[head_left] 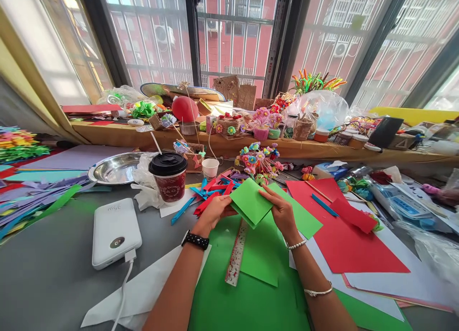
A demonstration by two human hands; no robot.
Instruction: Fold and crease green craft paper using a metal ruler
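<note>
Between my two hands is a folded light-green sheet of paper (251, 202), raised above the table. My left hand (217, 212) pinches its left corner, fingers partly behind it. On the right side my right hand (280, 208) grips the paper's edge with the fingers lying along it. Below the hands lies a patterned ruler (234, 264) on a dark-green sheet (215, 297). Beside the ruler rests another light-green piece (260, 259). More light-green paper (304, 216) extends behind my right hand. Blue and red paper strips (210, 197) are heaped beyond my left hand.
A lidded cup (168, 178), a steel dish (114, 168) and a white power bank (116, 233) with a cable stand to the left. Red paper (351, 240) covers white sheets at right. Craft flowers (258, 156) sit in front of a crowded window ledge (229, 144).
</note>
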